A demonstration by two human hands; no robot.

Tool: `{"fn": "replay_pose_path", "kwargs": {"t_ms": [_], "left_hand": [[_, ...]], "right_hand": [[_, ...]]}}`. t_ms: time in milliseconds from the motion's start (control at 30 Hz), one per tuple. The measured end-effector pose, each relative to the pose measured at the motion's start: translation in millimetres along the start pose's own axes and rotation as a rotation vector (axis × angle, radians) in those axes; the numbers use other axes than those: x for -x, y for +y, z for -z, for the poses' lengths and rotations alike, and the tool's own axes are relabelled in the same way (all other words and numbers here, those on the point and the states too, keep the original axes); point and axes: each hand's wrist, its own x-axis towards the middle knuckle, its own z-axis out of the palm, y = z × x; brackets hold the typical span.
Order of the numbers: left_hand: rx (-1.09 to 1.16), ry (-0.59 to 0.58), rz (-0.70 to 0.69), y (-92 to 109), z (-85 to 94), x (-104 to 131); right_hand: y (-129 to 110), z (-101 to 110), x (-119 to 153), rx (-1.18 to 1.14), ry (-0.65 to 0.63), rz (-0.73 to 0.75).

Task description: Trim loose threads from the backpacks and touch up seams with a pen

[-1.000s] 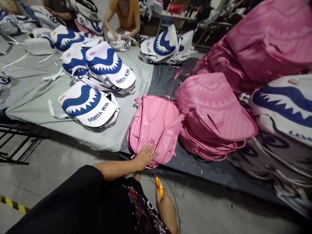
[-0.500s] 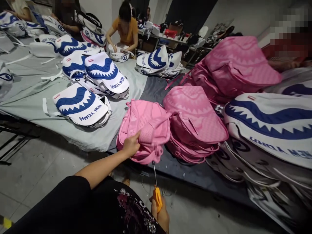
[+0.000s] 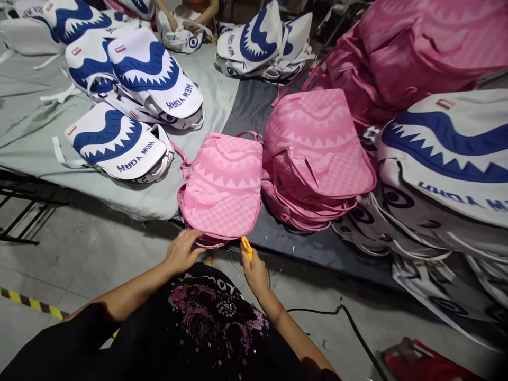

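A small pink backpack [image 3: 224,180] lies at the table's front edge, its toothed, checkered front panel facing up. My left hand [image 3: 182,253] is at the bag's lower left edge, thumb and fingers apart; whether the fingertips press on the bag is hard to tell. At the lower right edge my right hand [image 3: 254,270] is closed around an orange handle [image 3: 246,248]. This handle looks like that of a stick lighter; its thin metal shaft is hidden now. Just right of the bag stands a stack of pink backpacks [image 3: 313,143].
White backpacks with blue teeth [image 3: 115,140] are spread over the pale cloth [image 3: 32,132] on the left. More white backpacks [image 3: 448,153] and a tall pink pile [image 3: 428,47] stand to the right. Another person's arms [image 3: 206,13] work on a white bag. A black cable [image 3: 349,315] crosses the floor.
The pink backpack has turned over, from strap side up to front panel up. My left hand has moved down off its straps to the lower edge. My right hand has come up to the bag.
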Motion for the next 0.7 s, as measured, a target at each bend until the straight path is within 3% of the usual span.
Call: {"fn": "replay_pose_path", "kwargs": {"t_ms": [67,133,200,333,433,500,567,700], "left_hand": [[-0.271,0.042,-0.22,0.6,13.1,-19.5],[-0.429,0.015,-0.297,6.4,27.3,-55.9],[-0.422,0.076,-0.279,21.5,44.1,-97.7],[-0.292,0.391,-0.402,70.1,84.0,-162.8],[-0.237,0.424,-0.536,97.8,103.2,-188.8],[-0.261,0.364,-0.655,108.1,103.1,-198.4],[-0.313,0.283,-0.827,116.7,92.6,-202.6],[-0.244,0.097,-1.222,143.9,59.0,-194.6]], "right_hand": [[5.2,-5.4,-2.1,-0.071,0.024,0.024],[10.5,-9.7,-0.8,-0.12,0.032,0.038],[16.8,-11.7,4.5,-0.173,0.064,0.044],[27.2,-6.8,23.0,-0.34,0.251,0.016],[22.9,4.2,34.1,-0.286,0.368,-0.023],[10.7,14.2,32.6,-0.18,0.36,-0.059],[-9.1,26.1,17.9,-0.056,0.269,-0.116],[-57.8,46.1,-53.8,0.271,0.023,-0.139]]}}
